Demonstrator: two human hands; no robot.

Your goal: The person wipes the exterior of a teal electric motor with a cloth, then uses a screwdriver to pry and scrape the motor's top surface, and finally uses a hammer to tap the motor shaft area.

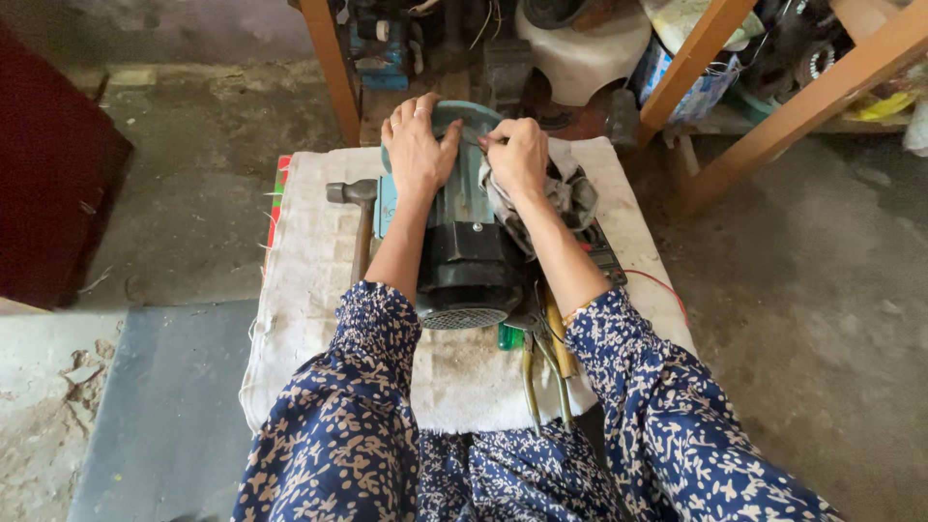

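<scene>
A teal and black electric motor pump lies on a white cloth-covered low table. My left hand rests flat on the pump's teal far end. My right hand is closed on a thin tool or small part at that same end; what it is I cannot make out. A crumpled grey rag lies under my right wrist against the pump. My sleeves are dark blue with a white floral print.
A hammer lies left of the pump. Pliers and screwdrivers lie near the table's front edge, with a red wire at right. Wooden table legs, a white stool and clutter stand behind. Concrete floor surrounds.
</scene>
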